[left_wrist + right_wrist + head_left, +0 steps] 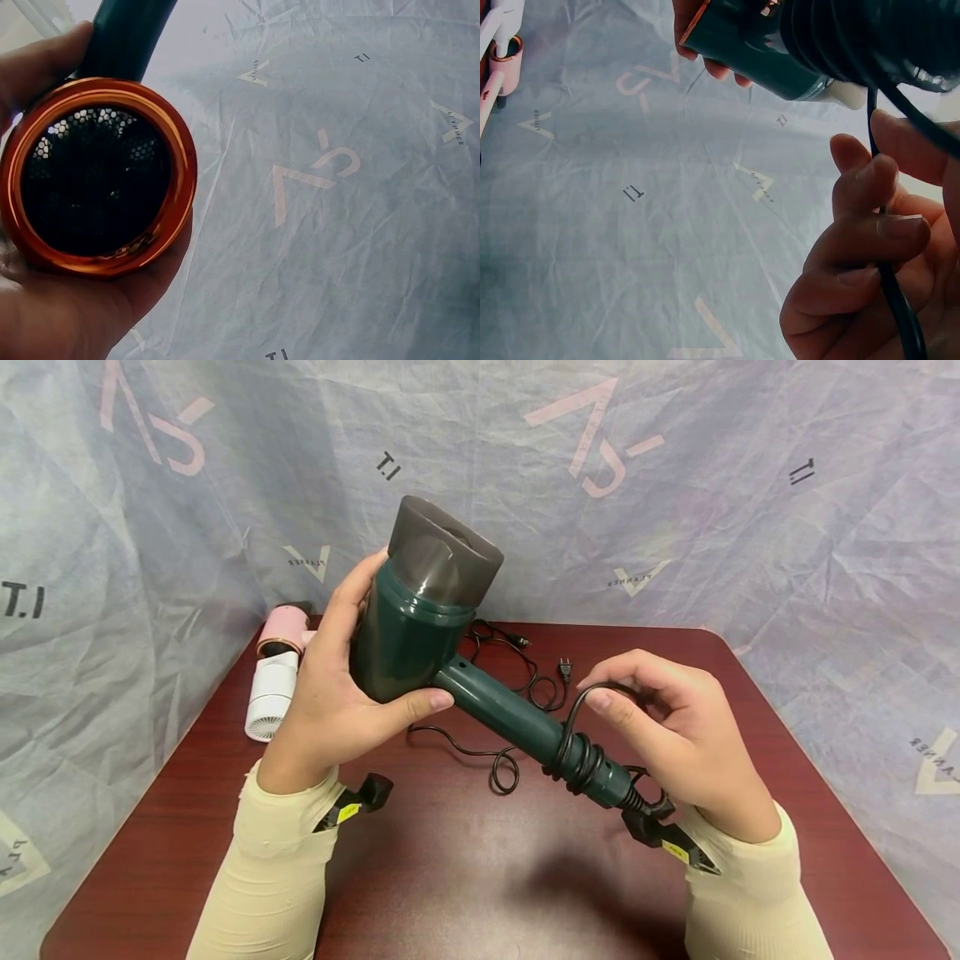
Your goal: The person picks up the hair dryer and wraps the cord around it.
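Left fingers (357, 591) wrapped round green hair dryer (408, 639), right fingers (654, 675) pinching black cord (900, 311) — coiled about handle (502, 703)

The left hand (327, 697) curls in a wide grip, its thumb (431, 702) stretched rightward. The right hand (693, 731) pinches between thumb and forefinger, other fingers (855, 236) curled. Both forearms (266, 885) reach forward.

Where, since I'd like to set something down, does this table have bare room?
The table looks bare at the front between the sleeves, and from the right hand to the right edge. Crowded: far left, with the pink hair dryer and white device; mid-table, behind the green hair dryer, where black cords lie.
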The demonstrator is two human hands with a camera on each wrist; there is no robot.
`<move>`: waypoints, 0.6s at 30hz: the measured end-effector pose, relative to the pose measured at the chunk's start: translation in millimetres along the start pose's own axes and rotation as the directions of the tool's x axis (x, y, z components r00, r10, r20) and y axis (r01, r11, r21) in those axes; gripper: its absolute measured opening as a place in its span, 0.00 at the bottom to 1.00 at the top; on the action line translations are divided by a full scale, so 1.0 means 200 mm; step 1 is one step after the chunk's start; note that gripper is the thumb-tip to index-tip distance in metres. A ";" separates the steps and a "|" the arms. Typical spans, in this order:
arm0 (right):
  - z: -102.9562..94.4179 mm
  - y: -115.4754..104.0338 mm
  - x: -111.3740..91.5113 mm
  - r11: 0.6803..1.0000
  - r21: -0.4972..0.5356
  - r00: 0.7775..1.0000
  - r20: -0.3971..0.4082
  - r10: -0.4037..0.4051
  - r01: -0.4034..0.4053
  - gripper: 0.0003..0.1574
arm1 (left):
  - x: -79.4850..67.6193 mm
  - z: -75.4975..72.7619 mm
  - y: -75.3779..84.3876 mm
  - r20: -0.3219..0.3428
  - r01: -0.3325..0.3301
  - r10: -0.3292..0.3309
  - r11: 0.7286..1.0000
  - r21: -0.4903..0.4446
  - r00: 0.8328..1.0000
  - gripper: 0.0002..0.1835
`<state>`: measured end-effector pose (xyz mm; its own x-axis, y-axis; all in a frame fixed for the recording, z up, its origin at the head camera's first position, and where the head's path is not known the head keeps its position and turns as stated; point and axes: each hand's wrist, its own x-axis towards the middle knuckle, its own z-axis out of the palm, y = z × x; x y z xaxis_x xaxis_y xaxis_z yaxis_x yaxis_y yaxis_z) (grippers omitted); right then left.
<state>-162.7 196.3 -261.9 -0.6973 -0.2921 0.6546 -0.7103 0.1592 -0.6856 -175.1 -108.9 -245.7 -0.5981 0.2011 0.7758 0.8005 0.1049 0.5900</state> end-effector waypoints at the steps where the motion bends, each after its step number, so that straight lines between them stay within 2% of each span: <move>1: 0.00 0.00 0.00 1.000 -0.010 1.000 0.002 -0.005 0.005 0.12 | 0.00 0.00 0.00 0.001 0.002 -0.002 1.000 -0.009 1.000 0.63; 9: -0.01 0.01 0.00 1.000 0.001 0.998 0.053 -0.021 0.021 0.13 | 0.00 0.00 0.00 0.001 -0.004 0.004 0.995 -0.100 1.000 0.61; 13: 0.00 0.02 0.00 0.999 -0.015 0.996 0.089 -0.029 0.031 0.14 | 0.00 -0.01 0.00 -0.006 -0.016 0.015 0.994 -0.107 1.000 0.60; 18: 0.02 -0.04 0.01 1.000 0.016 0.993 0.119 0.004 -0.006 0.13 | 0.00 0.00 0.01 -0.026 -0.032 0.029 0.993 -0.110 0.999 0.58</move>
<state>-158.6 190.9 -257.1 -0.6839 -0.4013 0.6093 -0.7044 0.1457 -0.6946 -174.4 -108.9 -244.7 -0.5751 0.1788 0.7983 0.8103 -0.0091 0.5859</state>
